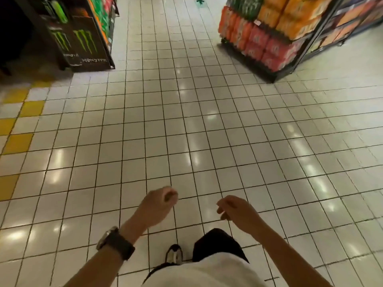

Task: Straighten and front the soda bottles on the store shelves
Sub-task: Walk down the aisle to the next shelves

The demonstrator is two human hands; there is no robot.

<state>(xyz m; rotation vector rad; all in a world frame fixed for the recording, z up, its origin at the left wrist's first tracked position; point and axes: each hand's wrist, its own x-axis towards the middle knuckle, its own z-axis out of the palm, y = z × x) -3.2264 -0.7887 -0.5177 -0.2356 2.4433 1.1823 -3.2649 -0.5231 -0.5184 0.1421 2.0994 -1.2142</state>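
I look down at a white tiled floor in a store aisle. My left hand [158,204], with a watch on its wrist, hangs low in front of me with its fingers curled shut and nothing in it. My right hand [234,212] is beside it, fingers loosely curled, also holding nothing. Packs of orange, red and green soda bottles [265,32] fill a black shelf rack [269,76] far ahead on the right. Both hands are well away from any shelf.
A black energy-drink display stand [83,42] stands ahead on the left, with more coloured bottles behind it. Yellow tiles [18,139] line the floor at the left edge. An aisle of white floor tiles [165,27] runs between stand and rack. My shoe [174,254] shows below.
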